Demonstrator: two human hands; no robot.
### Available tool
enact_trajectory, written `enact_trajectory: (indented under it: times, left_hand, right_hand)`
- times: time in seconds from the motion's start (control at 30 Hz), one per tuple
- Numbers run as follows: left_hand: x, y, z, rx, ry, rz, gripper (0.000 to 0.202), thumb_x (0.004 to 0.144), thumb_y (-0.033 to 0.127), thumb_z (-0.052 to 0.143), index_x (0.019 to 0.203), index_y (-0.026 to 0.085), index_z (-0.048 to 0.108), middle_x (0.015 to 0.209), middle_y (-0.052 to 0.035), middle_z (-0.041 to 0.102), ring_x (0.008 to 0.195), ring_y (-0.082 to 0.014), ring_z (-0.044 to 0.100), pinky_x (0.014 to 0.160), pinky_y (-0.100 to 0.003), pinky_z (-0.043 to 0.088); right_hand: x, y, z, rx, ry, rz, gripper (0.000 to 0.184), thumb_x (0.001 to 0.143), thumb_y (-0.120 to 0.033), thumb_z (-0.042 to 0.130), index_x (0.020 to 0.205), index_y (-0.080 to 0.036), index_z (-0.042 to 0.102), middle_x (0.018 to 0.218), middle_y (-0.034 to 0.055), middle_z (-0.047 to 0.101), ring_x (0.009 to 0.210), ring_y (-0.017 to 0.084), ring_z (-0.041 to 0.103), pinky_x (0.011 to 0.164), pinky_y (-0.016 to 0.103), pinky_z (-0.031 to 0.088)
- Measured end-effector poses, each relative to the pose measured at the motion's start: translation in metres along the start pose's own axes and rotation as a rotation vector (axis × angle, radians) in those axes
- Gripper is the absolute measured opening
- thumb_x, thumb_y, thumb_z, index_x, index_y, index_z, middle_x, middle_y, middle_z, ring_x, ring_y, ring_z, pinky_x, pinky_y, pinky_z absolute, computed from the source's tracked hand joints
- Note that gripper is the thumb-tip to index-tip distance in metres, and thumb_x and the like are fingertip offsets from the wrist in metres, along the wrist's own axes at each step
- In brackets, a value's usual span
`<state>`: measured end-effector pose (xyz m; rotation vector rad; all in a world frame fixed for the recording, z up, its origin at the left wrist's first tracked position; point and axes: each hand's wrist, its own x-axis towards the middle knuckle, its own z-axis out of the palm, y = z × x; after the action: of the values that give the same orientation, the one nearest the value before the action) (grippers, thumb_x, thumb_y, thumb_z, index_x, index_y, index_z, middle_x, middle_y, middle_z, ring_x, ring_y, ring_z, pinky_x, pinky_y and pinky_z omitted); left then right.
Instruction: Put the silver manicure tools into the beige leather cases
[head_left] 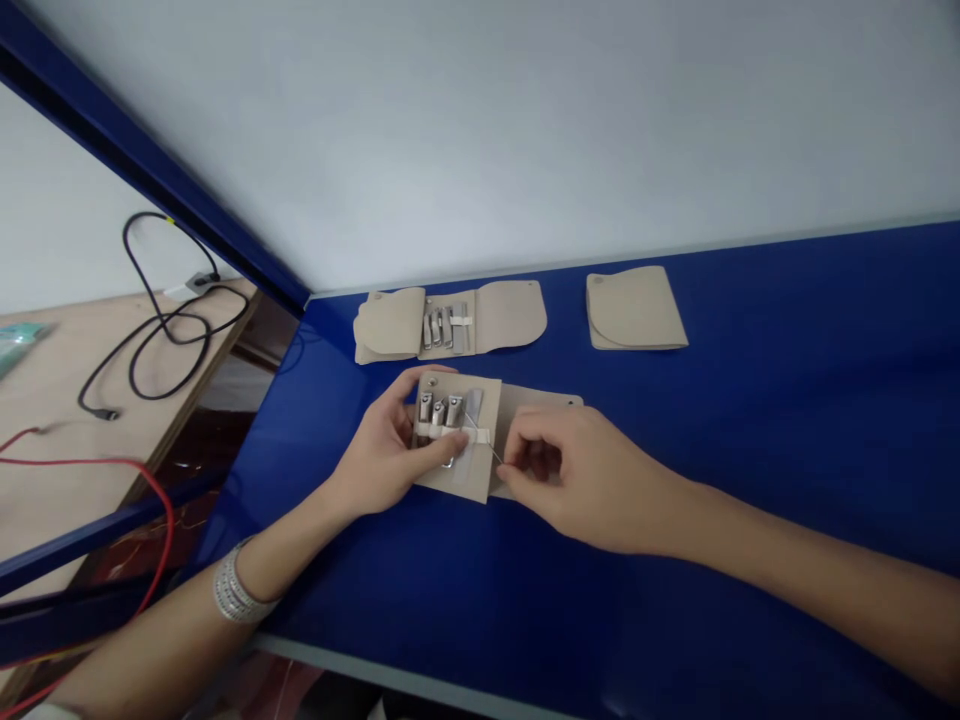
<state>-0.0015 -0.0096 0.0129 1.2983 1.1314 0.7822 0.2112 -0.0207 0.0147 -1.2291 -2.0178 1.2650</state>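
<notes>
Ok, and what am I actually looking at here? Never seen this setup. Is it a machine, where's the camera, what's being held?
No machine: these are a person's two bare hands, seen from one camera worn on the head, looking forward and down. The left hand grips a beige fold-open case holding small metal tools under a pale strap. The right hand is at a thin metal pin beside that strap. Farther along the blue tabletop lie another open case with similar tools and a folded case.
</notes>
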Motion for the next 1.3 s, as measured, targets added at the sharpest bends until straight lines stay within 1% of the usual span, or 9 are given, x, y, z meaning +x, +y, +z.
enact_trajectory:
  times: [0.17,0.37,0.47,0.63,0.97,1.2,1.3]
  left_hand:
    - [0.0007,-0.0003,-0.0019,-0.016,0.005,-0.023,0.059,0.074,0.022,0.078,0.125,0.018,0.048,0.092,-0.0027,0.068,0.076,-0.0148,0.067,0.069,-0.025,0.057]
    - [0.001,0.0001,-0.0016,-0.055,-0.016,-0.026,0.055,0.074,0.021,0.078,0.122,0.018,0.05,0.094,-0.0024,0.068,0.078,-0.0144,0.067,0.072,-0.025,0.057]
    - [0.0004,0.0005,-0.0017,-0.08,-0.03,-0.02,0.052,0.075,0.02,0.078,0.119,0.017,0.051,0.093,-0.0021,0.068,0.078,-0.0132,0.067,0.072,-0.023,0.057]
    - [-0.0009,0.0005,-0.0019,-0.106,-0.059,-0.006,0.048,0.076,0.017,0.077,0.116,0.016,0.05,0.088,-0.0008,0.067,0.073,-0.0106,0.065,0.067,-0.019,0.055]
    - [-0.0013,-0.0014,-0.0019,-0.039,-0.044,0.029,0.054,0.076,0.02,0.077,0.121,0.017,0.047,0.084,-0.0011,0.068,0.066,-0.0117,0.064,0.06,-0.02,0.054]
    - [-0.0022,0.0,-0.001,-0.016,-0.036,0.026,0.054,0.077,0.02,0.077,0.122,0.017,0.048,0.089,-0.0032,0.069,0.073,-0.0139,0.067,0.067,-0.024,0.056]
    - [-0.0025,0.0009,-0.0004,0.001,-0.027,0.036,0.055,0.076,0.021,0.077,0.122,0.017,0.047,0.088,-0.0027,0.069,0.072,-0.0141,0.066,0.065,-0.023,0.056]
  right_hand:
    - [0.0017,0.0019,0.0005,-0.029,-0.019,-0.007,0.011,0.077,-0.02,0.063,0.067,-0.017,0.062,0.068,0.0004,0.063,0.055,0.009,0.054,0.049,0.022,0.041]
    - [0.0003,0.0013,0.0028,-0.088,0.017,-0.033,0.011,0.077,-0.017,0.063,0.066,-0.017,0.062,0.068,0.0006,0.062,0.055,0.009,0.054,0.049,0.023,0.04]
    - [-0.0001,0.0023,0.0035,-0.059,0.015,-0.033,0.01,0.077,-0.019,0.062,0.067,-0.017,0.061,0.068,0.0001,0.062,0.055,0.009,0.054,0.049,0.023,0.041]
    - [-0.0003,0.0039,0.0023,0.022,-0.018,-0.03,0.01,0.077,-0.019,0.062,0.068,-0.018,0.06,0.068,-0.0018,0.061,0.055,0.008,0.054,0.048,0.021,0.041]
    - [-0.0009,0.0002,-0.0003,0.056,-0.076,-0.008,0.014,0.081,-0.021,0.062,0.067,-0.017,0.064,0.072,-0.0004,0.062,0.056,0.008,0.053,0.05,0.022,0.04]
    - [-0.0013,0.0012,0.0003,0.021,-0.089,-0.038,0.018,0.085,-0.019,0.057,0.067,-0.016,0.061,0.076,0.0008,0.062,0.058,0.008,0.052,0.05,0.023,0.038]
    - [-0.0025,0.0016,0.0004,0.02,-0.085,-0.037,0.019,0.085,-0.021,0.057,0.067,-0.017,0.059,0.074,0.0006,0.061,0.057,0.008,0.051,0.049,0.023,0.037]
